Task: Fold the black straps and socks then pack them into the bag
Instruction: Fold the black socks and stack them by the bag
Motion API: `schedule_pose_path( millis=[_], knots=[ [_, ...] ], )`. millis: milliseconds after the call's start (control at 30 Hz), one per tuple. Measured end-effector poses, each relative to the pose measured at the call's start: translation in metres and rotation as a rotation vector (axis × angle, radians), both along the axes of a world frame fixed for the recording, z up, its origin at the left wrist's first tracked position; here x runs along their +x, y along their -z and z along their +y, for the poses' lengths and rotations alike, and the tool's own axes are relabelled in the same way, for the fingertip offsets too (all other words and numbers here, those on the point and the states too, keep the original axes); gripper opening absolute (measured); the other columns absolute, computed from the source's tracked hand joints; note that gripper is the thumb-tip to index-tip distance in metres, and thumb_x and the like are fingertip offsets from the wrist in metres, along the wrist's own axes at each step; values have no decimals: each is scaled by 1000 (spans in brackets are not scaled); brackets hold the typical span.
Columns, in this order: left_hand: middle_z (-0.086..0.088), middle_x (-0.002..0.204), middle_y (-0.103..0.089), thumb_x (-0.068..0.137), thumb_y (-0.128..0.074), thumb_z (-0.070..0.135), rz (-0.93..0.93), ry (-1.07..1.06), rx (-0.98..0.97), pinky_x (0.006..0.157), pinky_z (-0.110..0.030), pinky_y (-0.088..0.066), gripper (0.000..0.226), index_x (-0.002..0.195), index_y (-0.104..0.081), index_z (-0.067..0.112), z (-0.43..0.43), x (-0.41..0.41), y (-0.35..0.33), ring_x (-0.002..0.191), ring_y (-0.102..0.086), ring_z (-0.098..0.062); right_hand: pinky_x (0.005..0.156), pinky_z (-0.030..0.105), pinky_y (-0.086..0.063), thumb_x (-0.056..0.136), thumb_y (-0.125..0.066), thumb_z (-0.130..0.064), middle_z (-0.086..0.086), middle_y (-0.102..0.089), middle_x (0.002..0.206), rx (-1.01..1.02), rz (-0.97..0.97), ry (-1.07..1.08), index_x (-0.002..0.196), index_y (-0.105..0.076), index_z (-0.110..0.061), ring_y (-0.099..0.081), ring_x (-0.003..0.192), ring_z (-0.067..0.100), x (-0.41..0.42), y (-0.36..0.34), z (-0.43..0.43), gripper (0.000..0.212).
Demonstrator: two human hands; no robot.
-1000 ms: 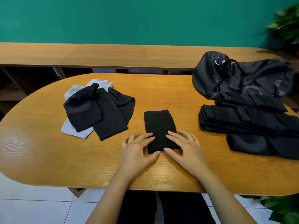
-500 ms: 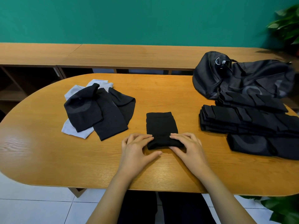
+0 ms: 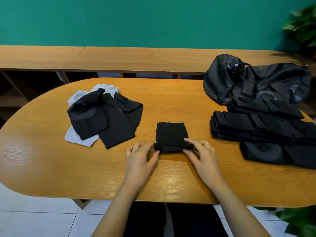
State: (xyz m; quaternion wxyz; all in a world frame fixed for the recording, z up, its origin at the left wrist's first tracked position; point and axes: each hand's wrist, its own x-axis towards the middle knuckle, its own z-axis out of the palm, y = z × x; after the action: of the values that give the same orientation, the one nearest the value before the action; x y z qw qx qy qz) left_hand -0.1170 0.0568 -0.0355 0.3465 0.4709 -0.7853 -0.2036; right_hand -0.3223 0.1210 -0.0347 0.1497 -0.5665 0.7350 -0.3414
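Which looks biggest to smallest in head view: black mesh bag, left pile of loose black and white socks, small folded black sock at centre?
1. black mesh bag
2. pile of loose black and white socks
3. folded black sock
Bag lies farthest back, so ranking holds.

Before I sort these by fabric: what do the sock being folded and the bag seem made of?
The sock looks like matte black knit, perhaps cotton blend: it bends softly, without shine. The bag seems thin synthetic, maybe nylon: faint sheen, crumpled folds.

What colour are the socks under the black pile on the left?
Pale grey socks, seen best in the head view.
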Motion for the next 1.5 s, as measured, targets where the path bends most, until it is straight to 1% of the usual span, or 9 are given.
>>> schedule_pose_path(
  millis=[200, 367, 500, 600, 800, 933, 1067, 1333, 1500],
  knots=[
    [18, 78, -65, 90, -64, 30, 101, -18, 30, 101, -25, -23, 51, 137, -44, 36, 1, 0, -1, 96, -55, -1, 97, 26, -26, 82, -48, -63, -17, -65, 88, -45, -55, 31, 133, -44, -40, -51, 114, 11, -1, 4, -1, 56],
    [17, 77, -62, 90, -65, 29, 84, -22, 26, 99, -27, -26, 51, 134, -44, 40, 0, 0, 2, 88, -56, 0, 98, 36, -40, 85, -67, -40, -18, -55, 98, -77, -13, 63, 130, -44, -34, -49, 105, 10, 2, -1, -3, 51],
    [17, 105, -55, 94, -55, 32, 5, -10, -101, 91, -35, -34, 28, 121, -63, 32, 0, 0, 4, 103, -47, -5, 103, 37, -34, 88, -68, -27, -7, -47, 134, -121, 159, 17, 140, -46, -30, -37, 124, 12, 2, 0, -3, 56],
    [20, 133, -50, 96, -35, 49, -57, 46, -46, 98, -33, -28, 44, 126, -62, 32, 0, -2, 0, 122, -36, -1, 107, 38, -28, 96, -58, -25, -14, -43, 146, -103, 243, -52, 136, -53, -32, -30, 134, 9, 2, 1, -3, 41],
    [25, 143, -40, 84, -63, 54, -252, 106, 9, 105, -25, -12, 65, 143, -45, 33, -1, -3, -2, 130, -24, 2, 110, 29, -14, 85, -26, -74, -27, -34, 147, 76, 238, -92, 142, -41, -43, -22, 137, 1, 1, 1, -5, 66],
    [24, 141, -44, 90, -61, 38, -210, 85, 0, 102, -21, -11, 52, 140, -47, 34, -1, -3, -1, 127, -26, 3, 107, 27, -15, 80, -42, -77, -29, -36, 142, 52, 214, -100, 142, -40, -44, -23, 133, -1, 1, -3, -4, 71],
    [21, 125, -52, 95, -56, 32, -108, 53, 4, 98, -19, -14, 41, 136, -49, 36, 0, -1, -2, 121, -33, 0, 108, 31, -23, 87, -66, -44, -27, -42, 131, 19, 118, -83, 140, -40, -45, -28, 124, -2, 1, -3, -3, 59],
    [12, 73, -58, 89, -45, 57, 136, 3, 82, 101, -26, -28, 43, 130, -42, 42, 1, 2, 2, 88, -56, -7, 92, 28, -42, 88, -63, -41, -18, -55, 97, -81, -111, 4, 129, -46, -50, -52, 104, 10, -3, 4, 0, 45],
    [16, 90, -52, 88, -62, 42, 28, -64, -41, 87, -35, -39, 23, 109, -58, 33, -3, -1, 4, 91, -48, -5, 90, 34, -46, 88, -66, -36, -13, -55, 85, -62, -91, 20, 124, -47, -43, -51, 92, 6, -1, 2, -2, 42]
  ],
)
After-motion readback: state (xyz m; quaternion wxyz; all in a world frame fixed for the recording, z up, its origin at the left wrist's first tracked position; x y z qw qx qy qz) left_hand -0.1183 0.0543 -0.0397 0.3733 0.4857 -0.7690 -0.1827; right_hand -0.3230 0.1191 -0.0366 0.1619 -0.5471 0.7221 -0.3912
